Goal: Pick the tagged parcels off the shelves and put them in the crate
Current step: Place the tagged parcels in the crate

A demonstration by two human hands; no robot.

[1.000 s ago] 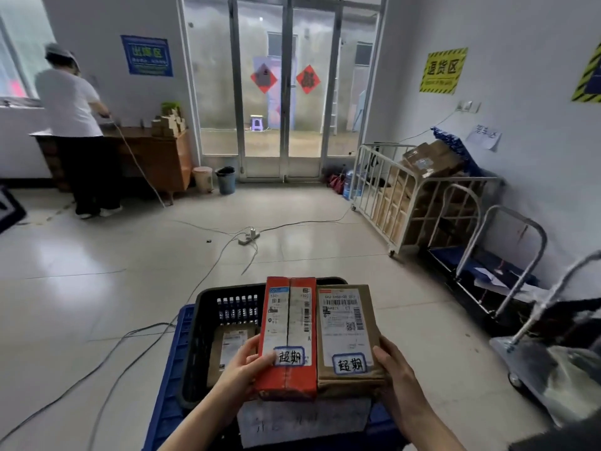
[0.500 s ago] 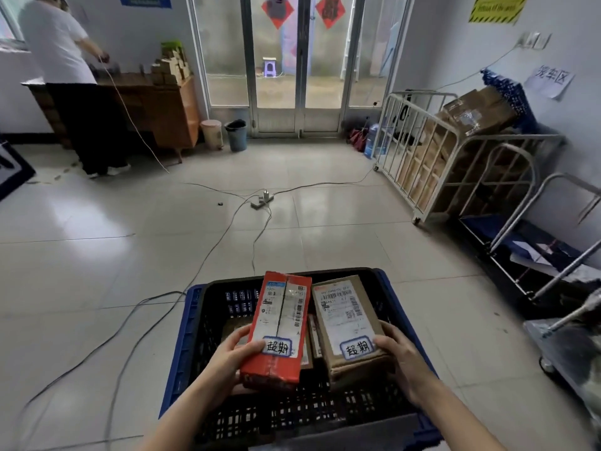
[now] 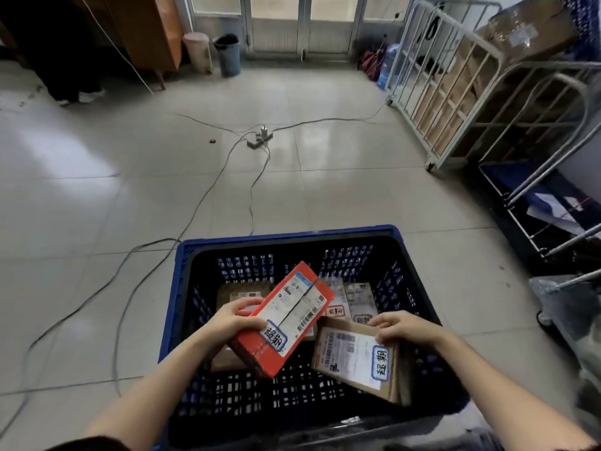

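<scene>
Left of centre, your left hand (image 3: 234, 320) grips the red parcel (image 3: 283, 319) by its long edge, tilted over the crate (image 3: 286, 237). Right of it, your right hand (image 3: 401, 327) holds the brown parcel's (image 3: 354, 356) top edge, inside the crate. Both look stiff and light; hold them by the edges.

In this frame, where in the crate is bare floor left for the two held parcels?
Bare mesh floor shows along the near wall of the crate, below the red parcel in the left hand and left of the brown parcel held by the right hand. The far half is crowded: flat parcels cover it up to the far wall.
</scene>
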